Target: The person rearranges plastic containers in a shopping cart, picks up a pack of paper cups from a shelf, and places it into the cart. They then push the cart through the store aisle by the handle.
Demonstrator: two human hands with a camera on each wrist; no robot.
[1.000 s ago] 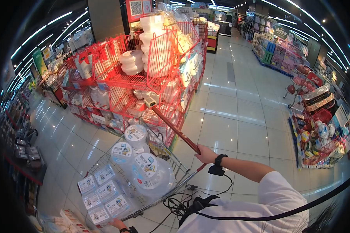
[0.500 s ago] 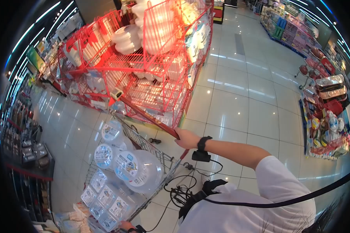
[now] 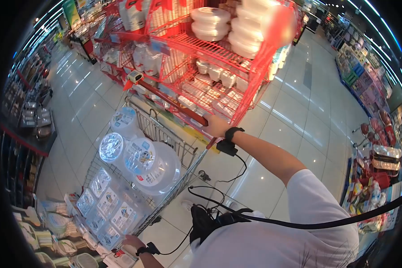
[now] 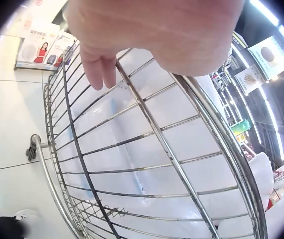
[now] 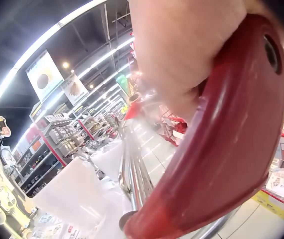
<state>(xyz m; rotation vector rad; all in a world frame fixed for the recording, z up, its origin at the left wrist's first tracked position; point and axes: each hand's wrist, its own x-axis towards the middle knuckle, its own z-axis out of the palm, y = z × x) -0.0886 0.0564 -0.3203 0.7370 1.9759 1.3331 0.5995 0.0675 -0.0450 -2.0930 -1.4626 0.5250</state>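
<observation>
My right hand (image 3: 217, 126) grips the dark red handle (image 3: 176, 107) of a wire shopping cart, its fingers wrapped around the bar in the right wrist view. At the cart's near corner is my left hand (image 3: 133, 242). The left wrist view shows that hand over the cart's metal rim (image 4: 226, 134), with fingers curled down against the wire side. Inside the cart lie clear-wrapped stacks of round plastic containers (image 3: 139, 154) with printed labels. Beside them are several rectangular container packs (image 3: 107, 202), also labelled.
A red wire display rack (image 3: 178, 49) with white foam bowls and packs stands close beyond the handle. Shelves of packaged goods (image 3: 53, 223) run along the lower left. Tiled floor (image 3: 290, 116) stretches right, toward another display (image 3: 375, 178). A black cable (image 3: 236, 178) hangs from my right wrist.
The cart has swung around with its handle, closer to the red rack. The rack now sits further right in view, and more of my left hand shows. Both hands stay at the cart.
</observation>
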